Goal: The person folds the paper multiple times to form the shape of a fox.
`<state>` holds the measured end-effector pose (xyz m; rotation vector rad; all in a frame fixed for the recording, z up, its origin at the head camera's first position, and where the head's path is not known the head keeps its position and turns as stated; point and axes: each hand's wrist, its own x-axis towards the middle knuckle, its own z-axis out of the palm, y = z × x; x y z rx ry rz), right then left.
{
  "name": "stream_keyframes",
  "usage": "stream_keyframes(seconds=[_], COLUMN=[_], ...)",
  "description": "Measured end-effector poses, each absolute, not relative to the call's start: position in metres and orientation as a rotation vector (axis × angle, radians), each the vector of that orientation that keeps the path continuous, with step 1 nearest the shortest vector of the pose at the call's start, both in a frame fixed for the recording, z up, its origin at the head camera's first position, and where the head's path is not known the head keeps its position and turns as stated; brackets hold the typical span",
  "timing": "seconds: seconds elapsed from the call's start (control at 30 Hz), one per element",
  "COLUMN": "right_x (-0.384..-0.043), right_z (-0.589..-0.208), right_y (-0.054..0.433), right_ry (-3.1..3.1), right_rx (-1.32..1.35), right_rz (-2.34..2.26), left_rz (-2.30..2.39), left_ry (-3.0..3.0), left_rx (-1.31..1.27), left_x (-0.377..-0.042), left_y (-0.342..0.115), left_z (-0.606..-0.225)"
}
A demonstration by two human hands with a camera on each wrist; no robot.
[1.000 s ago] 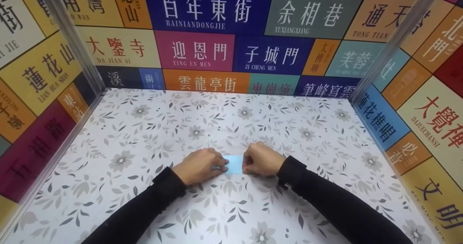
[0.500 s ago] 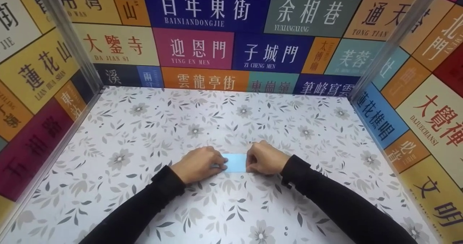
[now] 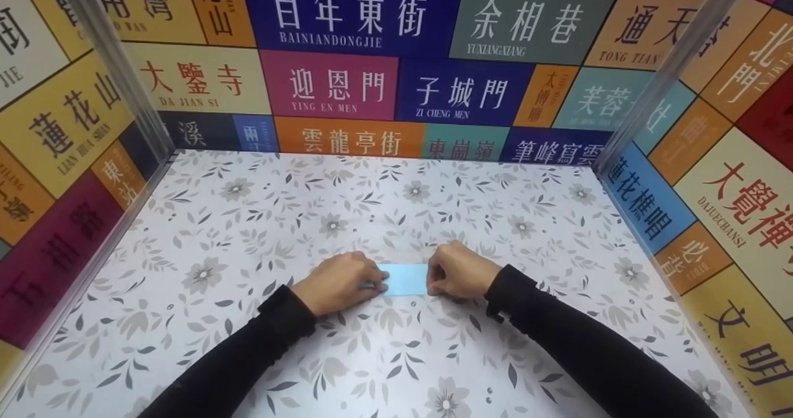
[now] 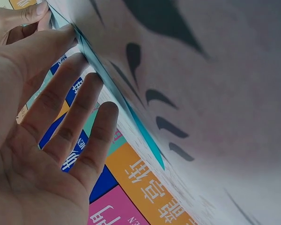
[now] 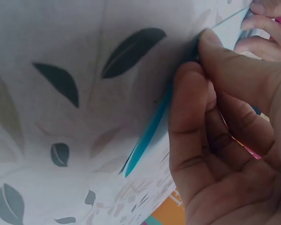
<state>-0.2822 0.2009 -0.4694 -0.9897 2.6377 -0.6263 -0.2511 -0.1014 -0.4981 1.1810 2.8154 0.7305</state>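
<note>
Light blue paper [image 3: 406,280] lies on the patterned tabletop between both hands. Its ends pass behind the hands in the head view, while a darker blue edge shows beyond them in each wrist view. From the left, my left hand [image 3: 341,283] rests its thumb and fingertips on the paper; in the left wrist view its fingers [image 4: 91,112] are fairly straight and spread. On the other side, my right hand [image 3: 461,271] pinches the paper's near edge between thumb and bent index finger [image 5: 189,101], its other fingers curled.
A white tabletop [image 3: 334,356] printed with grey flowers and leaves lies under everything. Colourful sign-patterned panels [image 3: 337,87] stand at the back and both sides, with clear corner posts [image 3: 669,77] where they meet.
My right hand has slid a little to the right along the paper, so a wider stretch of blue shows between the hands. My left hand stays nearly in place.
</note>
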Motion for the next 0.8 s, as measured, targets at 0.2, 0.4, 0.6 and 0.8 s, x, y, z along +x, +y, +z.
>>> stream_keyframes(seconds=[0.2,0.4,0.6,0.8], right_x=[-0.284,-0.283,-0.282,-0.285], right_z=[-0.468,-0.467,-0.472,-0.476], right_y=[0.203,0.207,0.213,0.22], right_ry=[2.623,2.618,2.602,2.599], right_rx=[-0.969,-0.964,-0.917,-0.886], right_rz=[-0.61,-0.606,-0.671,-0.725], left_rz=[0.722,0.728,0.719,0.741], left_ry=[2.822,2.834,2.83,2.815], left_rx=[1.148,1.141,1.166,1.156], left_x=[-0.249,-0.247,-0.246,-0.248], left_y=[-0.101,-0.101,-0.101,-0.1], left_z=[-0.497,-0.497,-0.498,-0.497])
